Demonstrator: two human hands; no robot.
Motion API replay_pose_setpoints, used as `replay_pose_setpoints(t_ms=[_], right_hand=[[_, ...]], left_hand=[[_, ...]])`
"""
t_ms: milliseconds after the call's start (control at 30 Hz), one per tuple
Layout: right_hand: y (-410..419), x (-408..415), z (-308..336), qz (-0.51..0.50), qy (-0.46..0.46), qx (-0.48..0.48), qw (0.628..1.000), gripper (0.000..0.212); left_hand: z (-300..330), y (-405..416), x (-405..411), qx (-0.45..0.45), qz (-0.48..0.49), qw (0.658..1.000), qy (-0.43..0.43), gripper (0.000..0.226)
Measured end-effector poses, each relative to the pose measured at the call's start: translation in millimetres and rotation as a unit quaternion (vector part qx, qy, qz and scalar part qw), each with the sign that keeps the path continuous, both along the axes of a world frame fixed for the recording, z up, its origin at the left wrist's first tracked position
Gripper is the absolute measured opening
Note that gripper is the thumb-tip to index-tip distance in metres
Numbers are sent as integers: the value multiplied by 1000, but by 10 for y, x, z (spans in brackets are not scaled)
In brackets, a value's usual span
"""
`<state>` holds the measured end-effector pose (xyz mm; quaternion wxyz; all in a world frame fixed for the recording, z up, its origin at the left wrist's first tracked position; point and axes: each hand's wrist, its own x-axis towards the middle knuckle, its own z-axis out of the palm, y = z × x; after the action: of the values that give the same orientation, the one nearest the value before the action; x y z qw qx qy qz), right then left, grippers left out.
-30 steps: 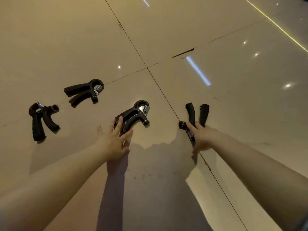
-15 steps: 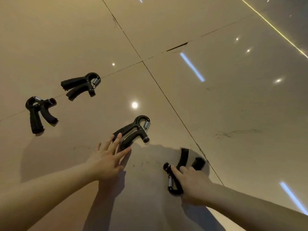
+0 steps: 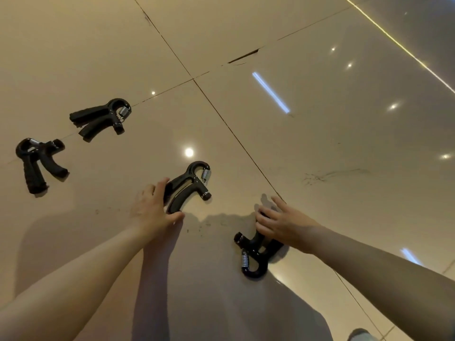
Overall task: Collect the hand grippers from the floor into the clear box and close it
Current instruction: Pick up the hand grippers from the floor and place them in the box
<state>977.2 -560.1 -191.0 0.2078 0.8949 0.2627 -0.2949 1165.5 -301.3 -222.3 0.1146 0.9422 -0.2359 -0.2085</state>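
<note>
Black hand grippers point(image 3: 189, 185) on floor point(image 3: 320, 143); hands point(image 3: 152, 212) grasping two.

Far left: two grippers point(image 3: 40, 163) point(image 3: 102, 118) on the floor point(image 3: 320, 143).
My left hand point(image 3: 154, 210): on the middle gripper point(image 3: 188, 185).
My right hand point(image 3: 283, 223): on the nearest gripper point(image 3: 253, 254).

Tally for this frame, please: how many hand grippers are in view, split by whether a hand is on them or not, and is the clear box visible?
Hand grippers under a hand: 2 (left hand on one, right hand on one)
Hand grippers untouched on the floor: 2
Clear box: 0
Total: 4
</note>
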Motion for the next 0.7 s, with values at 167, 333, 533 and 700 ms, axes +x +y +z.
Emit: replay_pose_setpoints(t_ms=[167,333,533,700], right_hand=[[-66,-218,114,-138,5,99,986,65],[-27,-368,451,-318,-35,172,932,72],[267,-539,897,-477,-250,245,806,57],[466,-868,1607,-597,-319,338,654,33]], left_hand=[[239,-78,12,-120,-34,991,-39,72],[760,-239,-37,-205,-143,962,-110,63],[1308,-271,-358,-220,-253,930,-147,56],[2123,-215,-710,-238,-256,926,-146,51]])
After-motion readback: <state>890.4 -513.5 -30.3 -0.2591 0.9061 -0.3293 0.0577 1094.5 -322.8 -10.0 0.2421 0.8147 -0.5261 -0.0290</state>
